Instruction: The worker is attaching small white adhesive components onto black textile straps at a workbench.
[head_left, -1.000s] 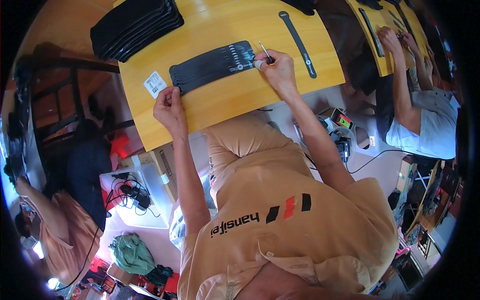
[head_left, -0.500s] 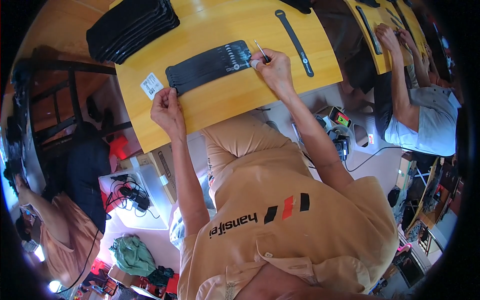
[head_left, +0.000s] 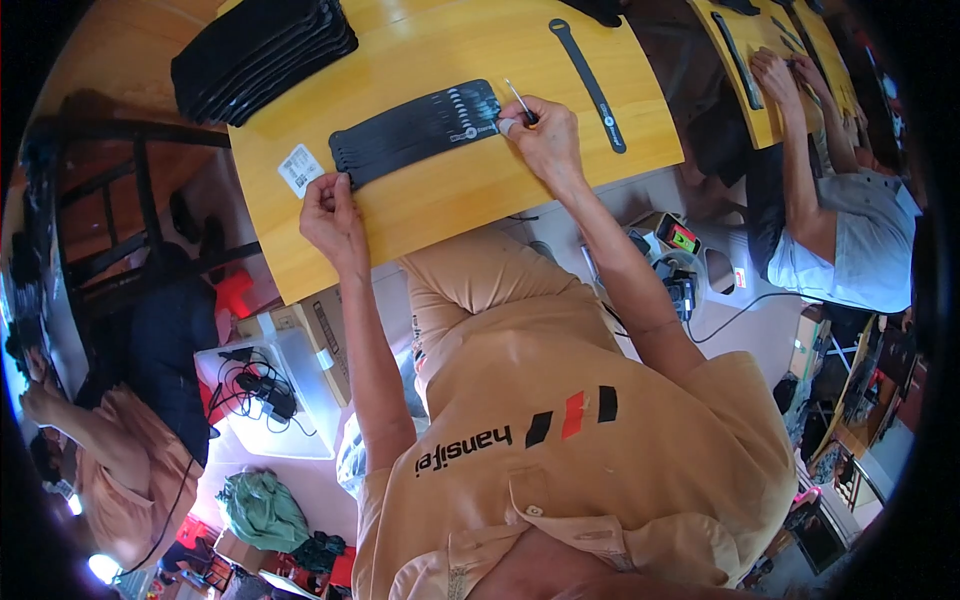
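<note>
A fanned row of overlapping black straps (head_left: 400,133) with white printing at the right end lies on the yellow table. My left hand (head_left: 334,222) is closed, its thumb and fingers pinching the near left corner of these straps. By their right end, my right hand (head_left: 548,148) is closed round a slim pointed tool (head_left: 517,98) with a dark handle and a thin metal tip, which points up and away from the straps. Something white covers a fingertip of that hand. A single black strap (head_left: 588,85) with a slotted round end lies farther right.
A thick pile of folded black straps (head_left: 262,58) sits at the far left of the table (head_left: 430,215). A white printed label (head_left: 298,170) lies beside my left hand. Below stands a clear bin (head_left: 315,405) with black cables. Another person (head_left: 845,235) works at a table on the right.
Both hands and the straps stay almost where they were. The view has shifted very slightly, and the person at the left has moved an arm a little.
</note>
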